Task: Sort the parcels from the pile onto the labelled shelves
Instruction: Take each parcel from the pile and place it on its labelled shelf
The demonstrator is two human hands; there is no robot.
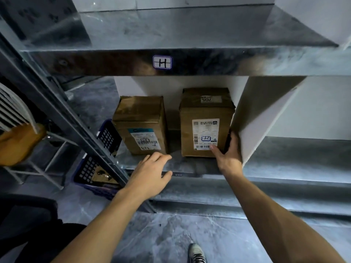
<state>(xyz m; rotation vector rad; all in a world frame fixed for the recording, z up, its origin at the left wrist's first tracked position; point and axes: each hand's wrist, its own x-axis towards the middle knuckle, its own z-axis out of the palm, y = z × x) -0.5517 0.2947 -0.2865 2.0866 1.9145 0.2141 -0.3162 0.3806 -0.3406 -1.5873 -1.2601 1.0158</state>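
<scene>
2 cardboard parcels on lower shelf (191,165), both upright, shipping labels facing fwd, clear gap betw them. Left parcel (140,126) sits nr the shelf's left end, slightly back from the front edge. Right parcel (207,126) is just beside the white divider (269,111) that splits the shelf; its base is also slightly back from the front edge. Right hand (229,154) is clamped on right parcel at its lower-right corner: thumb pressed on the front face at the btm of the label, fingers wrapped round the right side, in the narrow gap betw parcel and divider. Left hand (152,171) hovers over the shelf's front edge, just in front of left parcel's lower-right corner, fingers loosely bent and apart, holding nothing; can't tell if fingertips touch the box. Upper shelf (171,31) has an H label (162,62) on its front lip, approx above the gap betw the parcels. Handwritten marks on both shipping labels, too blurry to read reliably. Shelf upright (76,118) runs diagonally at left; past it a blue basket (87,169) low down w/ smth brown inside, and a white wire rack (11,109) further left. One shoe (196,253) at btm of view on grey floor (161,234).
</scene>
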